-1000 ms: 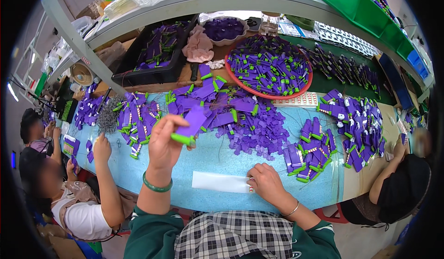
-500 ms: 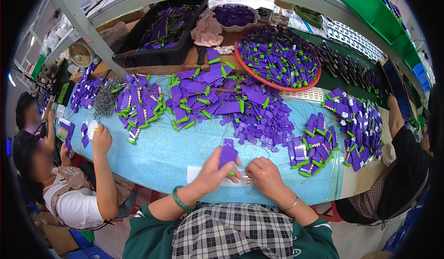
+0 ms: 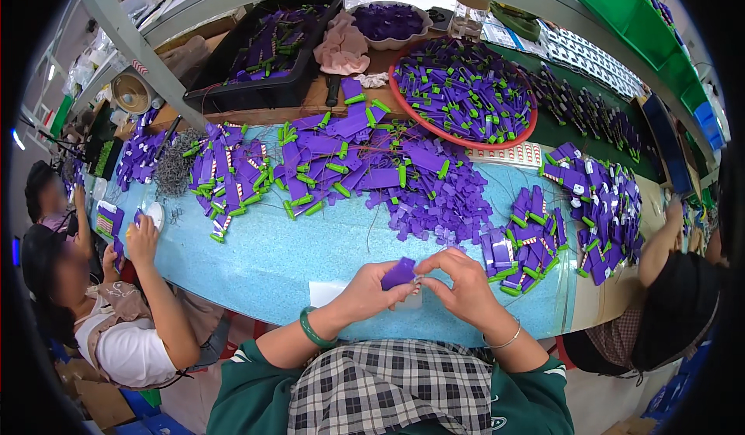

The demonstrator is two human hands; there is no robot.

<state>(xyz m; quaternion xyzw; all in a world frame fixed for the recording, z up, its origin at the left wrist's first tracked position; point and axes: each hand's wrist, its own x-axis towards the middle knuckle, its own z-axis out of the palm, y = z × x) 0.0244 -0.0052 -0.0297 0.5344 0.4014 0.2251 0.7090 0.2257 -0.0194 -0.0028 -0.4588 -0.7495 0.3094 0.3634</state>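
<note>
Held in my left hand (image 3: 366, 291) is a flat purple plastic piece (image 3: 398, 273), tilted up between thumb and fingers. My right hand (image 3: 462, 286) meets it from the other side, thumb and forefinger pinched on a small striped strip (image 3: 417, 283) at the piece's lower end. My fingers cover most of that end. Beneath both hands a white sheet (image 3: 324, 292) lies on the blue tabletop (image 3: 264, 268). Beyond them spreads a heap of small purple pieces (image 3: 438, 210), and further back lie purple pieces with green ends (image 3: 334, 163) and thin wires.
More purple-and-green pieces pile up at right (image 3: 528, 245) and left (image 3: 229, 171). A red round tray (image 3: 534, 124) and a black bin (image 3: 256, 93) stand behind, under a grey shelf frame (image 3: 140, 55). A co-worker (image 3: 128, 334) sits at left, another (image 3: 660, 303) at right.
My right hand has lifted off the sheet and come up to the purple piece, with the striped strip at its fingertips. My left hand has turned the piece and lowered it slightly.
</note>
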